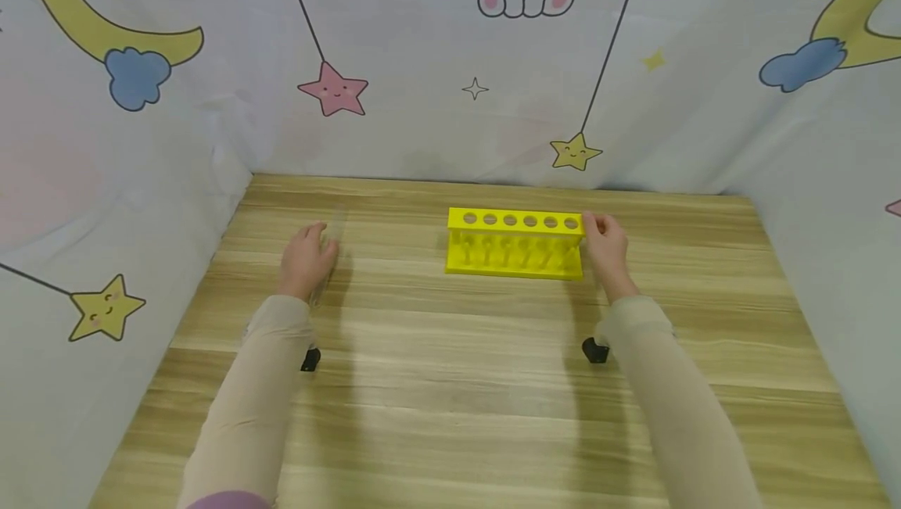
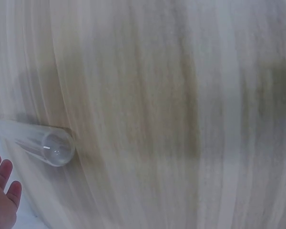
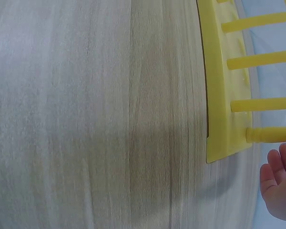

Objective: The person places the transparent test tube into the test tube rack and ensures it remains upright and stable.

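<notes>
A clear, empty-looking test tube [image 1: 321, 290] lies lengthwise on the table at the left. My left hand [image 1: 306, 260] is beside it with relaxed fingers. In the left wrist view, the round end of the tube [image 2: 58, 149] shows apart from the visible fingers [image 2: 5, 174]. A yellow test tube rack [image 1: 516, 221] stands upright towards the back, with a row of round holes along its top. My right hand [image 1: 607, 249] pinches the rack's right top end. The right wrist view shows other fingers [image 3: 276, 164] near the rack's end post; the pinching fingertips are out of that view.
The wood-grain table [image 1: 450, 384] is bounded by a patterned cloth [image 1: 422, 48] behind and on both sides. A black wrist-camera piece [image 1: 595, 350] juts from below the right cuff, and a similar piece [image 1: 310, 359] from the left cuff.
</notes>
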Tool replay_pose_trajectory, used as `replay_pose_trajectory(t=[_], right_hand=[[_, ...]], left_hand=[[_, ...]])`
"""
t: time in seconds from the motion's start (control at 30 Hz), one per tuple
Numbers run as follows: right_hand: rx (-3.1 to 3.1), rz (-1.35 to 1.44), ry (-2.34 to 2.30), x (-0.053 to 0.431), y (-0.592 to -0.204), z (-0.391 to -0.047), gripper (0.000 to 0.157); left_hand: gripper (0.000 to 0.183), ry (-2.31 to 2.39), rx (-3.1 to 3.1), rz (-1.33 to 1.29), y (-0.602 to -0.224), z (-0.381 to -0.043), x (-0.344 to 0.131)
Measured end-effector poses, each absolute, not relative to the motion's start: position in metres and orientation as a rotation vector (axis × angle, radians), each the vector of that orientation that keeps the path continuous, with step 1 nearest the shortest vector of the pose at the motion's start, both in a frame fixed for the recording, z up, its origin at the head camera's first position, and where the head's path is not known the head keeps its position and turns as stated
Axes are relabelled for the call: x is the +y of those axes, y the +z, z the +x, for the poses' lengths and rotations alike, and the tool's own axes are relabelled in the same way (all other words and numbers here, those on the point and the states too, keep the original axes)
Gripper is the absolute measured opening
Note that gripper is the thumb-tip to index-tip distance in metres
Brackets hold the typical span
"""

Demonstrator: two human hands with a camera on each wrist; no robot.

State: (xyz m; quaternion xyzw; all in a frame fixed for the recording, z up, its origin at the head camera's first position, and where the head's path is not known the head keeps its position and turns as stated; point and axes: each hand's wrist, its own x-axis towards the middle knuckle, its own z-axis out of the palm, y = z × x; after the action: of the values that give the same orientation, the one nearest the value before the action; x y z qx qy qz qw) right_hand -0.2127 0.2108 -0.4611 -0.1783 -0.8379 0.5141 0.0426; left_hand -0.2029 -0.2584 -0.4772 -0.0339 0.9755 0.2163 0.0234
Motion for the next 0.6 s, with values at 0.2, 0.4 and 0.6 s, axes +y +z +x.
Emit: replay_pose_trajectory(t=[0.2,0.4,0.6], right_hand=[[-2.557,-0.58,1.595,0.2101,-0.4612,-0.2134,0.05],[-2.526,-0.638,1.64,0.2075,-0.4631,-0.2136,0.048],[-2.512,-0.67,1.68,0.2056,-0.4641,-0.2135,0.047]], left_hand=[[0.051,0.726,3.021,-0.161,-0.478,-0.2038,-0.2571],[0.051,0.743,3.006,-0.192,-0.4772,-0.2042,-0.2563],[0.051,0.74,3.01,-0.203,-0.4766,-0.2039,-0.2554]])
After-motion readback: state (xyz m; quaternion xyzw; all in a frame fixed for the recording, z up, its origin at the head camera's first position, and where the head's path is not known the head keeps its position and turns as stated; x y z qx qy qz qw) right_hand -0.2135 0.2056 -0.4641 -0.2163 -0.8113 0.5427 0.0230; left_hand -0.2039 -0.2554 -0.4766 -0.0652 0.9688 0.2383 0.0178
